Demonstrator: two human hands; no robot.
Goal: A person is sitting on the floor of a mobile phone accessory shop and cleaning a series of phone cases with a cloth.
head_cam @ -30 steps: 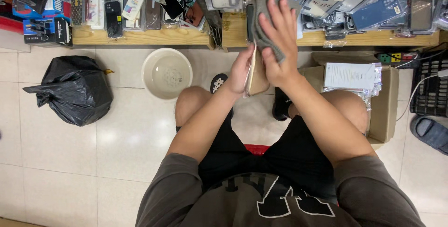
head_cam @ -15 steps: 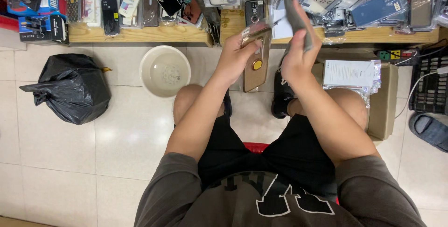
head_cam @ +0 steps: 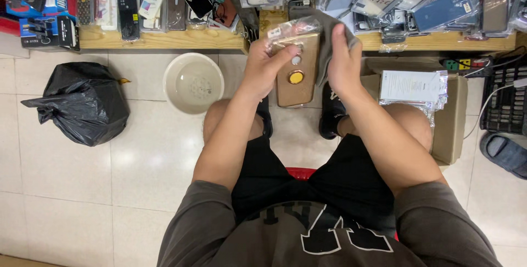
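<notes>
while seated low before the wooden shelf [head_cam: 164, 39], holding a gold phone case [head_cam: 296, 77] in clear wrapping up in front, between the knees and the shelf edge. left hand [head_cam: 263, 69] grip closed on the case's left edge, thumb over the front to steady it. right hand [head_cam: 343, 61] grip closed on a grey cloth [head_cam: 328, 36], pressed against the case's right side, likely for wiping. packaged phone cases [head_cam: 428, 3] packed along the shelf. beige basin [head_cam: 193, 83] and black bin bag [head_cam: 82, 102] on the tiled floor, left. cardboard box [head_cam: 450, 113] right, white sheet [head_cam: 411, 86] on top. versus half a second ago: case turned front-up, ring now facing the camera, cloth moved beside it.
</notes>
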